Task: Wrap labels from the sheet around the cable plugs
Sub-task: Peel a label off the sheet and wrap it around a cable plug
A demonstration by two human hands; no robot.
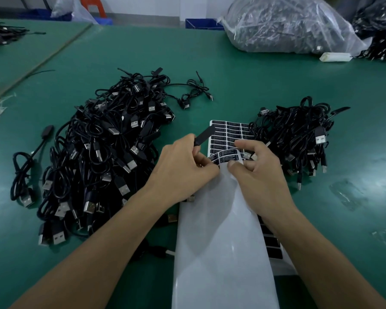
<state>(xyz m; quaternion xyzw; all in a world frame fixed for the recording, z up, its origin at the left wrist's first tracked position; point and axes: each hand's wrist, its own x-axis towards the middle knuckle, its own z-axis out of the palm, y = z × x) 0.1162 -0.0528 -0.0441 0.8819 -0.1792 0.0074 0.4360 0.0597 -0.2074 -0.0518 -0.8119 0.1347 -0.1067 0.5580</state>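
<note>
Label sheet (231, 130) lies mid-tabletop (232, 85), hemmed in by the left cable pile (112, 152) and the right cable pile (299, 139), with its bare white backing running toward the person. The left hand (183, 166) curls its fingers round a black plug (204, 136) that juts over the sheet's left edge. The right hand (259, 168) pinches the sheet at the lowest label row. Open green surface lies beyond the sheet.

The label sheet (223, 230) is glossy white paper backing with black stickers. The cable pile (103, 152) at nine o'clock — black plastic sheathing, bright metal plug ends. Matt green table (232, 81). The bag (283, 23) at one o'clock — crinkled clear plastic.
</note>
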